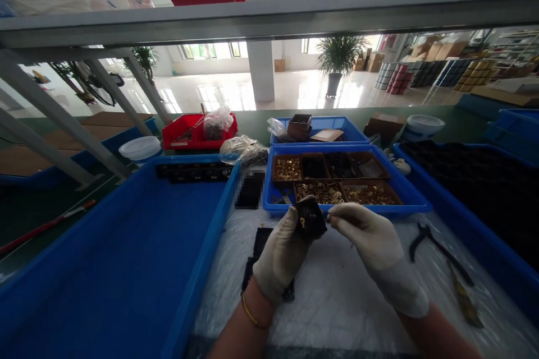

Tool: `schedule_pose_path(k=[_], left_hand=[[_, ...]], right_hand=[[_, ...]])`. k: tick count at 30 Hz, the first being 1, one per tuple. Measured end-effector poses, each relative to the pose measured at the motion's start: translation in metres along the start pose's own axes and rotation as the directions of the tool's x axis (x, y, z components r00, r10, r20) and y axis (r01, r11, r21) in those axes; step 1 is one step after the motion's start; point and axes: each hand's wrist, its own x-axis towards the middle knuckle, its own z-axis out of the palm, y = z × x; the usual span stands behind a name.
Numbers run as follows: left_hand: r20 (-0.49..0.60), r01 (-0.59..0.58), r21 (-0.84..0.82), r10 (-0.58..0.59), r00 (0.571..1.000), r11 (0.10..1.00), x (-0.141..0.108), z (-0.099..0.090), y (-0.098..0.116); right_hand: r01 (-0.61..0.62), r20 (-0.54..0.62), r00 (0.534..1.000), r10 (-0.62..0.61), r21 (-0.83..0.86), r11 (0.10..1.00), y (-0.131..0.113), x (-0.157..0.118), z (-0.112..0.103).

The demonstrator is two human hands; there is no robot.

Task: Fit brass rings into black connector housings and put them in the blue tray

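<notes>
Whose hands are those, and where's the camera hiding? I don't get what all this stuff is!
There's no robot here: these are a person's own hands, in pale gloves. The one picture comes from a camera worn on the person's head, looking forward and down, so you see about what they'd see.

The left hand holds a black part. The right hand has its fingertips pinched together close beside it; anything between them is too small to make out.

Under the hands is a shiny plastic sheet. Just beyond, a blue tray holds little boxes, some with gold-coloured rings. A black tool, maybe pliers, lies near the right hand. The big tray at left has more black pieces at its far end.
</notes>
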Motion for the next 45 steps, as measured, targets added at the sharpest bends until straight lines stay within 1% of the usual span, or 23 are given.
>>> schedule_pose_path(k=[3, 6, 10, 16, 21, 25, 29, 36, 39, 41, 43, 45], left_hand=[[0.043, -0.030, 0.053, 0.028, 0.999, 0.998, -0.001, -0.002, -0.001], [0.037, -0.052, 0.142, 0.047, 0.998, 0.988, -0.004, 0.000, 0.000], [0.039, -0.037, 0.226, 0.029, 0.999, 0.973, -0.008, 0.004, 0.001], [0.041, -0.038, 0.240, 0.029, 0.999, 0.970, -0.009, 0.004, -0.001], [0.049, -0.039, 0.248, 0.028, 0.998, 0.968, -0.009, 0.004, 0.000], [0.059, -0.054, 0.276, 0.039, 0.997, 0.960, -0.010, 0.005, 0.001], [0.067, -0.056, 0.298, 0.038, 0.997, 0.953, -0.011, 0.007, 0.003], [0.063, -0.056, 0.371, 0.035, 0.997, 0.927, -0.014, 0.006, 0.006], [0.048, -0.080, 0.350, 0.067, 0.997, 0.933, -0.012, 0.004, 0.003], [0.039, -0.095, 0.291, 0.087, 0.995, 0.952, -0.009, 0.002, 0.001], [0.034, -0.104, 0.239, 0.098, 0.995, 0.965, -0.007, 0.001, -0.001], [0.028, -0.105, 0.217, 0.101, 0.994, 0.970, -0.006, 0.001, -0.002]], right_hand=[[0.042, 0.039, 0.998, -0.040, -0.060, 0.997, -0.007, -0.006, 0.005], [0.003, 0.090, 0.996, 0.004, -0.084, 0.996, -0.008, -0.010, 0.007], [-0.014, 0.130, 0.991, 0.025, -0.087, 0.996, -0.006, -0.012, 0.008], [-0.010, 0.161, 0.987, 0.022, -0.073, 0.997, -0.004, -0.011, 0.007], [-0.050, 0.181, 0.982, 0.052, -0.015, 0.999, -0.004, -0.011, 0.007], [-0.069, 0.172, 0.983, 0.068, 0.003, 0.998, -0.003, -0.011, 0.009], [-0.058, 0.153, 0.987, 0.055, 0.018, 0.998, -0.003, -0.012, 0.011], [-0.050, 0.054, 0.997, 0.049, 0.012, 0.999, -0.003, -0.014, 0.017], [0.010, 0.058, 0.998, -0.009, -0.012, 1.000, 0.000, -0.016, 0.019], [0.109, 0.063, 0.992, -0.105, -0.048, 0.993, 0.001, -0.019, 0.019], [0.246, 0.072, 0.968, -0.239, -0.105, 0.964, 0.002, -0.021, 0.020], [0.382, 0.084, 0.924, -0.373, -0.191, 0.904, 0.002, -0.023, 0.020]])
